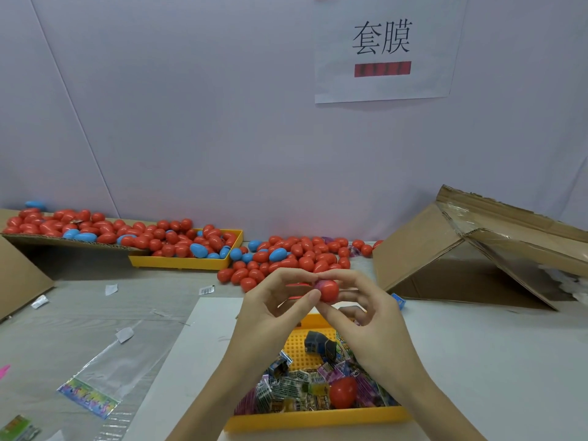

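Note:
Both hands are raised above a yellow tray (318, 420) near the table's front edge. My left hand (273, 308) and my right hand (362, 308) together pinch a red plastic egg (328, 291) between thumbs and fingertips; a pink-purple bit shows at its upper left. Whether the egg is closed or a half shell is unclear. In the tray lie several small printed packets (296, 386), a dark toy piece (319, 343) and another red egg piece (343, 391).
A heap of red and blue eggs (296, 256) lies behind the hands, and more fill a second yellow tray (178, 261) and a cardboard sheet (57, 240) at the left. A tipped cardboard box (471, 256) stands at the right. Clear plastic bags (105, 370) lie at the left front.

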`<state>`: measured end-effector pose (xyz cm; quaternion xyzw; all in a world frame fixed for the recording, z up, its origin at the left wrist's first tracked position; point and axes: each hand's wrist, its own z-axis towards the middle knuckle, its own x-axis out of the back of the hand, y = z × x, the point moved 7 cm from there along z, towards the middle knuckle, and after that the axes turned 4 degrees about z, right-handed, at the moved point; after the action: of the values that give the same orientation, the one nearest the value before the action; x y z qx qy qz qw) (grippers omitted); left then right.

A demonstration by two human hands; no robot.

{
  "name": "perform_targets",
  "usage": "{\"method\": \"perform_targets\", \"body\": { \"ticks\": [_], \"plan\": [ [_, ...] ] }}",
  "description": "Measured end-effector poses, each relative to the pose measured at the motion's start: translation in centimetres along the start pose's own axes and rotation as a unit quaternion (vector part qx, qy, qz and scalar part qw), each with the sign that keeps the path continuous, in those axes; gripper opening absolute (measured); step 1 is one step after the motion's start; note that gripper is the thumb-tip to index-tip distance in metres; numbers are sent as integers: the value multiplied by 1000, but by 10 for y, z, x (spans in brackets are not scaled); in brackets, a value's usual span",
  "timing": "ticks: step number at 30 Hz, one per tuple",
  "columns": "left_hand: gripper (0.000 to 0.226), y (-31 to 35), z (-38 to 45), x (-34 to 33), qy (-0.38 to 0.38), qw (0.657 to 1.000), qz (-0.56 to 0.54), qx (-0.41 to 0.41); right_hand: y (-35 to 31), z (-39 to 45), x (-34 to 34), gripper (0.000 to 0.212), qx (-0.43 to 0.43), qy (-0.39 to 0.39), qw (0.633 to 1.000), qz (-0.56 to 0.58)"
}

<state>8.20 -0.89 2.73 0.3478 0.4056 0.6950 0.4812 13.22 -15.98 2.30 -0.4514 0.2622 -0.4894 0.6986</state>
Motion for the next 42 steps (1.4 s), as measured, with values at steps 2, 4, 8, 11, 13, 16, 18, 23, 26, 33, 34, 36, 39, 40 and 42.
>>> {"method": "perform_targets", "body": {
  "ticks": [2, 4, 8, 11, 13, 16, 18, 23, 26, 33, 34, 36, 39, 40, 42],
  "plan": [
    [20, -2, 1, 1, 7, 1000, -6, 8, 1, 0, -1, 34, -8, -7, 1000, 1],
    [22, -1, 1, 4, 14, 1000, -6, 0, 1, 1, -2, 39, -17, -30, 999, 16],
    [30, 4, 1, 9, 42, 998, 24, -48, 6, 1, -2, 40, -65, -32, 991, 110],
    [35, 6, 2, 8, 43, 993, 60, -87, 5, 0, 0, 28, -82, -5, 985, 151],
    [34, 5, 1, 6, 31, 994, 59, -84, 5, 0, 3, 25, -76, 10, 989, 127],
    [33, -2, 0, 3, 23, 1000, -11, -3, 3, 1, 7, 26, -63, 14, 993, 103],
    [29, -5, -2, 5, 50, 998, -31, 32, 1, 1, 5, 29, -49, 6, 994, 94],
    [27, -9, -4, 8, 81, 995, -31, 44, 0, -1, -2, 31, -36, -13, 995, 89],
    [30, -7, -2, 8, 78, 995, -51, 31, 2, 0, 1, 31, -42, 4, 995, 93],
    [28, -10, -2, 6, 73, 994, -70, 31, 5, -1, 3, 26, -49, 25, 992, 117],
    [26, -11, -1, 6, 68, 995, -69, 36, 5, -1, 3, 26, -50, 22, 991, 121],
    [24, -16, -1, 3, 54, 993, -84, 65, 4, -1, 3, 28, -45, 18, 993, 109],
    [20, -21, -2, 2, 50, 990, -97, 93, 0, 0, 5, 32, -24, 11, 998, 61],
    [18, -21, -2, 3, 56, 991, -84, 86, 0, 0, 4, 32, -22, 8, 998, 60],
    [23, -17, -2, 4, 61, 993, -73, 66, 3, 0, 2, 32, -38, 10, 996, 86]
  ]
}}
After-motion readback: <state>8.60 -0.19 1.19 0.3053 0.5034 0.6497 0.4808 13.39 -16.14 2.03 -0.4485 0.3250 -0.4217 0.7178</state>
